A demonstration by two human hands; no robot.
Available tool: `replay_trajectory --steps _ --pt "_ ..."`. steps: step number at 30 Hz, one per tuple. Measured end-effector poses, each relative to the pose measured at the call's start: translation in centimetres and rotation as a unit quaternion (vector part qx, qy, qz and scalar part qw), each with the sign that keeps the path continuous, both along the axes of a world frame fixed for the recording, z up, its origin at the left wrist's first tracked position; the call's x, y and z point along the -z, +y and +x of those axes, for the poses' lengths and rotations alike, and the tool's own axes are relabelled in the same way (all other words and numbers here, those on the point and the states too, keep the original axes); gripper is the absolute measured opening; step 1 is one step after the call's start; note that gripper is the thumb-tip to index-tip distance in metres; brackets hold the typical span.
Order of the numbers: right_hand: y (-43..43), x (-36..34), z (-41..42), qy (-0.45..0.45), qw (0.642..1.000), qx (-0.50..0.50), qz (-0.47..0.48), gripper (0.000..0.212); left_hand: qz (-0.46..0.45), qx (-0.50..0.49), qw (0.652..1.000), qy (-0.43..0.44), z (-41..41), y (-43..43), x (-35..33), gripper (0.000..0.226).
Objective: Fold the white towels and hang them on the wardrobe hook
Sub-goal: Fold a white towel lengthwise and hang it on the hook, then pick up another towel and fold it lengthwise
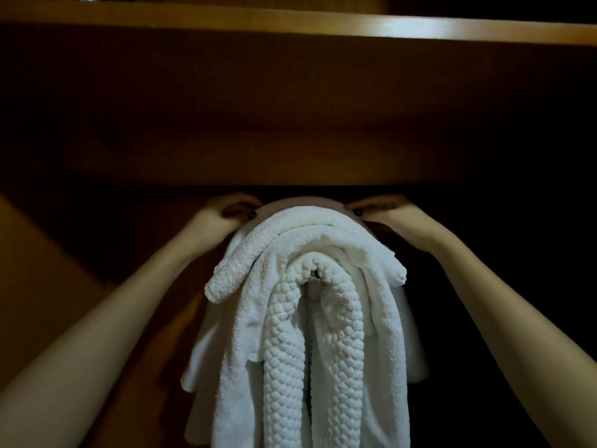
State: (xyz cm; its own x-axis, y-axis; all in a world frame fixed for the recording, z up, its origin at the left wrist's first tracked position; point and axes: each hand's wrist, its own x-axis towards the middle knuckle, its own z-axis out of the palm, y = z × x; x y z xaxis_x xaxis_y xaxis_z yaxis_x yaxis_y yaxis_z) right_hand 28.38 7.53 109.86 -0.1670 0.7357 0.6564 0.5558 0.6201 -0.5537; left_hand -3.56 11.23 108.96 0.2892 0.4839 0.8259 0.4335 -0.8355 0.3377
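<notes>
Several white towels hang folded over one another inside a dark wooden wardrobe, draped down the middle of the view. The innermost one has a knobbly woven pattern. A small metal hook shows in the gap under its fold. My left hand is raised at the top left of the pile, fingers curled, pinching the edge of the topmost towel. My right hand does the same at the top right edge. Both forearms reach up from the lower corners.
A wooden shelf runs across the top of the view, with its dark underside just above my hands. A lighter wooden side wall stands at the left. The right interior is very dark.
</notes>
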Motion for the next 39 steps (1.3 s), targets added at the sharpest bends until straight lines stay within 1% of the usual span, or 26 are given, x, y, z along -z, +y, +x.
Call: replay_trajectory --steps 3,5,7,11,13,16,21,25,26,28,32,36,39 --pt "-1.6 -0.2 0.2 0.022 1.0 0.001 0.022 0.023 0.013 -0.016 1.0 0.01 -0.4 -1.5 -0.3 0.028" --pt "-3.4 -0.4 0.1 0.028 0.999 0.012 0.042 0.022 0.019 -0.007 1.0 -0.002 -0.5 -3.3 -0.7 0.02" --pt "-5.4 -0.7 -0.2 0.003 0.998 0.032 0.056 0.022 0.027 -0.009 1.0 -0.002 -0.3 -5.7 -1.0 0.014" --pt "-10.3 -0.3 -1.4 -0.036 0.995 0.057 0.08 0.023 0.029 -0.005 1.0 0.001 -0.1 -11.3 -0.4 0.015" --pt "-12.8 1.2 -2.6 -0.057 0.993 0.068 0.078 0.024 0.035 -0.032 0.998 0.029 -0.1 -14.3 1.3 0.016" --pt "-16.6 5.4 -4.5 -0.093 0.993 0.064 0.037 0.029 0.041 -0.079 0.992 0.092 -0.1 -18.7 5.0 0.021" --pt "-23.5 12.9 -7.3 -0.114 0.991 0.069 0.008 0.036 0.009 -0.099 0.985 0.138 -1.3 -25.3 11.7 0.026" --pt "-28.9 19.4 -10.5 -0.154 0.986 0.043 -0.049 0.048 -0.078 -0.111 0.974 0.18 -2.8 -30.4 19.0 0.037" --pt "-30.2 21.1 -11.4 -0.168 0.983 0.033 -0.067 0.05 -0.095 -0.117 0.968 0.199 -3.3 -31.8 21.0 0.037" --pt "-32.3 24.2 -13.3 -0.193 0.976 0.015 -0.101 0.051 -0.118 -0.13 0.957 0.232 -4.8 -34.7 24.8 0.036" --pt "-34.9 30.2 -17.7 -0.243 0.958 -0.012 -0.153 0.051 -0.183 -0.167 0.933 0.262 -9.2 -40.2 31.6 0.044" --pt "-37.8 37.0 -24.2 -0.276 0.941 -0.047 -0.19 0.055 -0.239 -0.181 0.905 0.302 -14.6 -44.5 37.6 0.048" --pt "-39.9 43.3 -30.3 -0.315 0.912 -0.085 -0.249 0.061 -0.295 -0.191 0.882 0.314 -20.0 -47.9 42.7 0.05"
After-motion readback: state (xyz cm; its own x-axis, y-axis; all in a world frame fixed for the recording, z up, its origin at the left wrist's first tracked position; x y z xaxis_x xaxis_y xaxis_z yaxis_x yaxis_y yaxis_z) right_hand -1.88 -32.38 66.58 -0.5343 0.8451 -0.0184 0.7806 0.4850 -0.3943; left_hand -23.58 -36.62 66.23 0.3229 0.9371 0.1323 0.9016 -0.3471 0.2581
